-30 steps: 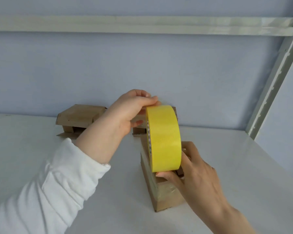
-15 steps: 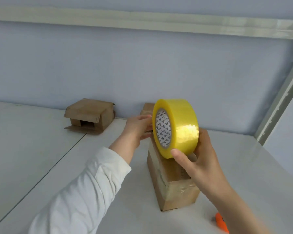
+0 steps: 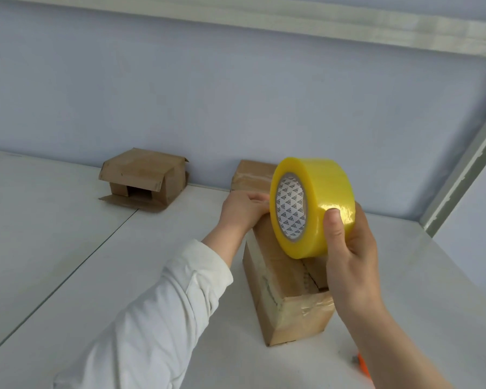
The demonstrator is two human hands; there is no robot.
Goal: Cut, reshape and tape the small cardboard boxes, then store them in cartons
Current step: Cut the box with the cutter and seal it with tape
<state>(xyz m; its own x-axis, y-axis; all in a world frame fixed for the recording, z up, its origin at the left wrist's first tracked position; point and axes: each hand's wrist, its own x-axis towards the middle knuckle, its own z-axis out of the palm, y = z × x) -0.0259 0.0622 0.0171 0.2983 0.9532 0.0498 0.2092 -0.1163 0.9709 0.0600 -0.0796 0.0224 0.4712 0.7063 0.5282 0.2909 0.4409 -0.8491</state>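
Right grip (image 3: 351, 256) clasps the tape roll (image 3: 320, 192) on edge, core facing left, above the box (image 3: 289, 313) running front-to-back.

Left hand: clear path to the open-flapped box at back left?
Likely yes: only bare table lies between the left hand and the open-flapped box, though it rests on the nearer box.

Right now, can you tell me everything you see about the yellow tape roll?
The tape roll is a thick, shiny ring of see-through yellow tape. The inside of its core is white with little dark triangles. It stands on edge, slightly tilted, with its open side facing left. The right hand grips it, thumb across the yellow band. Its bottom edge is right at the top of the brown box; whether they touch is unclear.
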